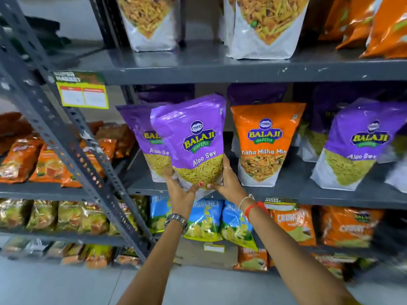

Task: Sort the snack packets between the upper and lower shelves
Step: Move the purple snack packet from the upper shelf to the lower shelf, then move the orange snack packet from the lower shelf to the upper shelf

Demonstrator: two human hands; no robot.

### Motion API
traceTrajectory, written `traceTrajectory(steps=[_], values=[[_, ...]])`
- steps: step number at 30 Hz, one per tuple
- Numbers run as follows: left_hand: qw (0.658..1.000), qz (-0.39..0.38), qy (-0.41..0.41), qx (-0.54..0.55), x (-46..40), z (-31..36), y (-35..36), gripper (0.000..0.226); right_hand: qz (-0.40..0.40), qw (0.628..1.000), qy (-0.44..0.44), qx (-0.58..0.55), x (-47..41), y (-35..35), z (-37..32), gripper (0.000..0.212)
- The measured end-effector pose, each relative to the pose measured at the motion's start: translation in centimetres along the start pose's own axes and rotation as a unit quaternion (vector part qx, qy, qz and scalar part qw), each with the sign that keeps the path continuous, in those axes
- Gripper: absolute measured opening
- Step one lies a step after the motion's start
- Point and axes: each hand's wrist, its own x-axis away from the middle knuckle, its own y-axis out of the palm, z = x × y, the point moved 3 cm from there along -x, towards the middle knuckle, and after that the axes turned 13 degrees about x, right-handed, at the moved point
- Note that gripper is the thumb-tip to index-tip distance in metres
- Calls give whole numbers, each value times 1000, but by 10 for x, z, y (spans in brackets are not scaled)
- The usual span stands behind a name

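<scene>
Together, the left hand (180,192) and right hand (226,183) clamp the bottom of a purple Aloo Sev packet (191,139), grasping it just before the middle shelf (286,194). Pinched low, it may flop and topple the orange Tikha Mitha Mix packet (264,146) beside it.

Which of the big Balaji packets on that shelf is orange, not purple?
The Tikha Mitha Mix packet, standing just right of the purple Aloo Sev packet held in both hands. The others on that shelf are purple.
</scene>
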Motion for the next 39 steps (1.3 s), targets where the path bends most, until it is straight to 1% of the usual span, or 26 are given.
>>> traceTrajectory(steps=[3, 9, 12, 15, 17, 18, 19, 20, 21, 22, 23, 24, 25, 26, 28, 30, 31, 32, 34, 36, 37, 39], values=[[1000, -14, -10, -1, -16, -12, 15, 81, -10, 999, 35, 11, -16, 2, 18, 97], [999, 11, -29, -29, -35, -35, 29, 78, -37, 997, 66, 12, -41, 6, 45, 96], [999, 19, -27, -39, -36, -46, 28, 83, -54, 996, 65, -9, -43, 7, 52, 94], [999, 25, 2, -38, -27, -46, 32, 84, -40, 998, 47, -5, -40, 7, 53, 94], [996, 47, 46, -59, -15, -44, 35, 84, 0, 999, 54, 1, -29, 6, 59, 92], [992, 68, 73, -77, -8, -43, 37, 80, 35, 997, 69, -12, -19, 3, 62, 83], [986, 85, 106, -94, 1, -40, 41, 73, 94, 992, 84, -15, -8, -2, 65, 68], [980, 85, 145, -104, 7, -37, 47, 63, 174, 980, 96, -8, 5, -11, 68, 51], [975, 61, 181, -110, 13, -32, 55, 53, 256, 960, 110, 13, 18, -24, 68, 40], [972, 26, 204, -113, 16, -31, 65, 45, 326, 936, 125, 32, 28, -37, 72, 38], [973, -19, 204, -110, 17, -30, 76, 41, 374, 915, 146, 49, 35, -49, 76, 45], [977, -63, 178, -95, 15, -33, 87, 40, 398, 901, 161, 65, 39, -60, 81, 55], [983, -105, 130, -72, 13, -34, 99, 42, 402, 896, 171, 79, 39, -69, 89, 66], [986, -143, 76, -48, 9, -42, 110, 48, 388, 901, 176, 85, 37, -77, 98, 77], [976, -215, -15, -18, 3, -55, 130, 67, 330, 923, 186, 60, 31, -86, 120, 100], [962, -262, -72, 4, -3, -65, 145, 92, 254, 947, 196, 24, 25, -92, 140, 122], [957, -271, -100, 11, -8, -69, 150, 102, 214, 957, 196, -2, 22, -94, 147, 129], [954, -270, -129, 18, -14, -74, 154, 102, 180, 965, 190, -31, 20, -96, 152, 131], [950, -265, -165, 8, -22, -79, 157, 86, 127, 970, 189, -82, 19, -99, 156, 122], [948, -275, -159, -26, -25, -77, 160, 64, 112, 969, 199, -94, 19, -101, 159, 110], [949, -276, -147, -39, -24, -72, 161, 57, 113, 968, 206, -91, 20, -101, 158, 105], [952, -272, -133, -51, -19, -67, 159, 52, 115, 968, 212, -76, 24, -101, 155, 96]])
